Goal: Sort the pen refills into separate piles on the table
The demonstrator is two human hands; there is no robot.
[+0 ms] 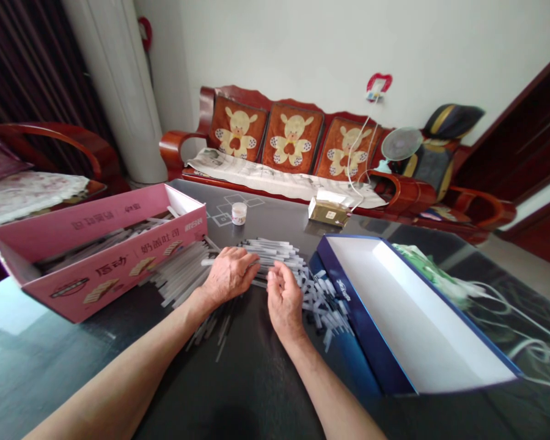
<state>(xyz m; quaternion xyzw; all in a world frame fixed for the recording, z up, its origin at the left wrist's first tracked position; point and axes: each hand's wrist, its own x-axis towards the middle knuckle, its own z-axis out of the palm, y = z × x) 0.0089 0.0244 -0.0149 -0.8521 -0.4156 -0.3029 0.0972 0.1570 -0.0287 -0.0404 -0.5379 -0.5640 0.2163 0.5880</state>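
Both forearms (pixel 156 354) reach forward over the dark surface (pixel 247 391), converging. We find the left hand (pixel 231 273) palm-down, its fingers (pixel 251 263) bent; we cannot tell whether they grip anything. We note the right hand (pixel 288 302) turned inward, fingers loosely curled, its hold likewise undetermined. White tubes (pixel 275 247) lie around both hands, between the pink box (pixel 132 261) and blue box (pixel 371 336).
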